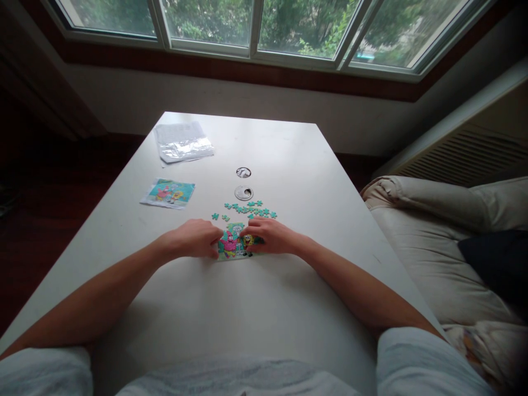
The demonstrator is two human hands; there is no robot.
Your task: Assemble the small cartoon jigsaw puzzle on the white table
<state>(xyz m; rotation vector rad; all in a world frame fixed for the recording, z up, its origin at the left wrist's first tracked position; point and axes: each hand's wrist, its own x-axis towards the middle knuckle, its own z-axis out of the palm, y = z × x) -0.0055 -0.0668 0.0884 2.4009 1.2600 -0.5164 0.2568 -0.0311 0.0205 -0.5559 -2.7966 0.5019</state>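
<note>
We have the puzzle point(231, 246) on the near-middle part of the white surface point(256, 308), flat and between our two hands. Our left grip point(198, 237) is bent at the puzzle's left edge, thumb and fingertips right beside or on it; we cannot tell whether it pinches anything. Our right grip point(272, 235) curls over the puzzle's right part, fingers bent down; whether it grasps a piece or only presses, we cannot tell. It stands in the way of our view, hiding much of that side.

Just past the puzzle's far edge we see the loose pieces point(259, 211), small and green, most of them crowded toward the right and a few apart on the left. Our right grip reaches close to the nearest of them. Beyond the pieces a round cap point(243, 193) lies on the surface, and farther off is a round hole point(243, 172).

To the left, well apart from our hands, lies a printed picture point(171, 193) with similar cartoon figures. Farther beyond it we see a clear, shiny bag point(184, 142) near the far left corner. To the right of the surface stands a pale sofa point(421, 258) bearing a dark cushion point(497, 264); past the far edge is a window point(206, 25).
</note>
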